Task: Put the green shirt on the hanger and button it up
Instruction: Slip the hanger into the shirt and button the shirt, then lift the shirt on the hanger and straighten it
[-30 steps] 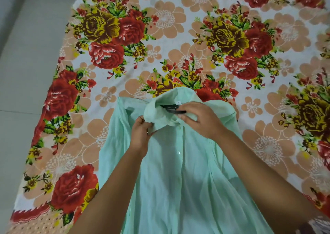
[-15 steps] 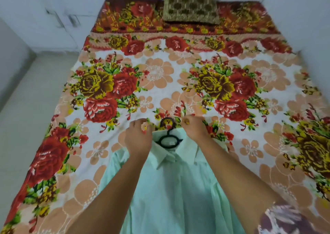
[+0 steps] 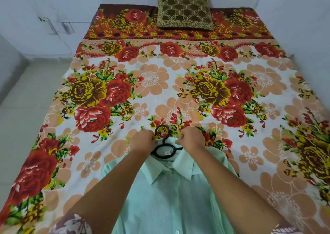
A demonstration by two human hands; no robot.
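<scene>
From the head view, the green shirt (image 3: 167,198) lies front-up at the near edge of the bed (image 3: 259,144), midway along that edge. Its collar points toward the far end, where a cushion (image 3: 184,8) leans against the wall. The black hanger (image 3: 165,150) is inside the shirt. Only its ring shows in the neck opening, with the hook poking out past the collar onto the bedspread.

The left hand (image 3: 142,140) and the right hand (image 3: 191,139) sit on either side of the hook. Each has its fingers (image 3: 180,137) curled tight, pinching the back edge of the collar. Neither hand holds the hanger itself.

This looks like the settling step, pulling the collar up snug around the hanger's neck so the shoulders sit square. The front strip seems to lie closed, and one button shows low near the bottom of the picture. Whether every button is done up cannot be told from here.

The next move probably calls for letting go of the collar and bringing both hands down to the top button. From there the front edges need lining up without dragging the thin cloth off the hanger's arms.
</scene>
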